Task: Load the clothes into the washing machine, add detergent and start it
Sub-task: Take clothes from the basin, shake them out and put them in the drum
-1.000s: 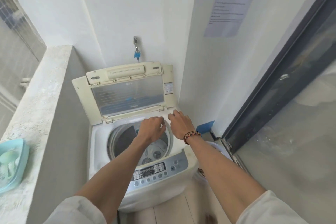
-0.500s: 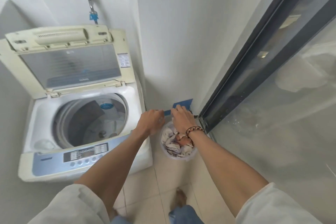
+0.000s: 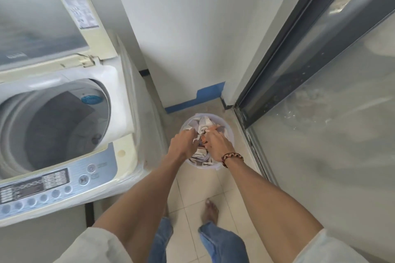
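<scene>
A top-loading washing machine (image 3: 126, 141) stands at the left with its lid (image 3: 42, 17) raised and its drum (image 3: 49, 126) showing no clothes. On the floor to its right sits a pale plastic bucket (image 3: 229, 132) full of crumpled white, grey and orange clothes (image 3: 203, 124). Both hands reach down into the bucket. My left hand (image 3: 181, 144) curls its fingers into the cloth at the left side. My right hand (image 3: 218, 145), with a beaded bracelet at the wrist, grips cloth at the right side.
The control panel (image 3: 53, 186) with round buttons faces me at the machine's front. A dark-framed glass sliding door (image 3: 320, 113) runs along the right. A white wall (image 3: 192, 28) with a blue strip at its foot stands behind the bucket. My bare foot (image 3: 210, 211) rests on the tiled floor.
My view swung from the machine to the floor at its right. Both hands moved from over the drum down into the bucket and closed on the clothes.
</scene>
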